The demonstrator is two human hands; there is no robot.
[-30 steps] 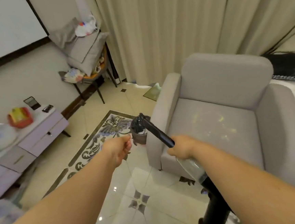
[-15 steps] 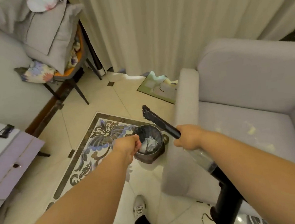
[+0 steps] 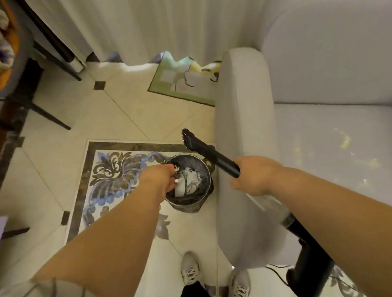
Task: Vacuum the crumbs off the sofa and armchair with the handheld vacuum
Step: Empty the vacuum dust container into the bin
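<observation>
Rightward, the grey armchair [image 3: 325, 70] fills the far corner, yellow crumbs [image 3: 343, 142] scattered on its seat. Open tiled floor [image 3: 120, 112] spreads left. Against the armrest stands a dark bin [image 3: 203, 195]. Right hand [image 3: 254, 176] grips the vacuum [image 3: 209, 152] nozzle above it; left hand [image 3: 162, 177], fingers curled, pinches white scraps at the bin's rim.

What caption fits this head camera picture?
Left hand over the bin, right hand gripping the vacuum beside the armchair.
</observation>
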